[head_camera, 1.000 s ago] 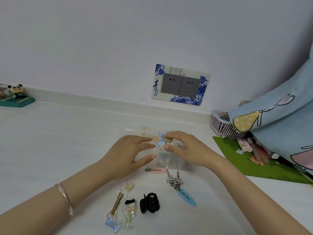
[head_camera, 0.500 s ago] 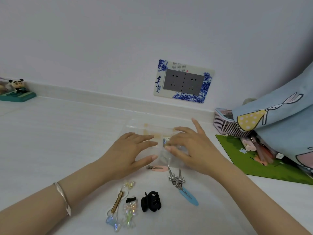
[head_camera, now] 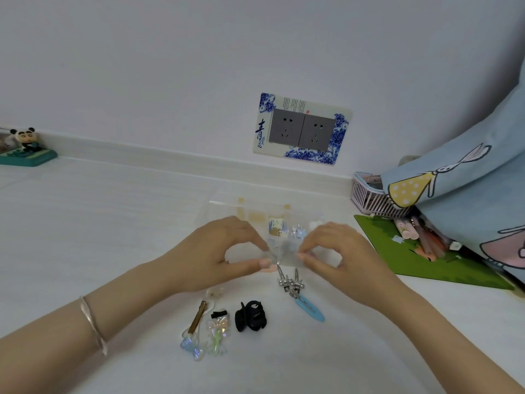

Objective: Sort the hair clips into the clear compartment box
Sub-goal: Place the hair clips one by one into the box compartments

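Left hand (head_camera: 216,257): curled at the near-left edge of the clear compartment box (head_camera: 224,211), thumb and forefinger pinching its front rim.
Loose clips: gold bar clip (head_camera: 199,317), iridescent bow clips (head_camera: 217,332), black claw clip (head_camera: 251,317), silver clips on a blue snap clip (head_camera: 311,309), all just nearer than the box.
Right hand (head_camera: 338,251): pinches the near-right rim likewise.
Risk: box is transparent, light, likely slick; an uneven pull could tip it and spill the blue-white clips (head_camera: 284,231) inside.
Box look: nearly invisible walls, yellowish stains at the far side.
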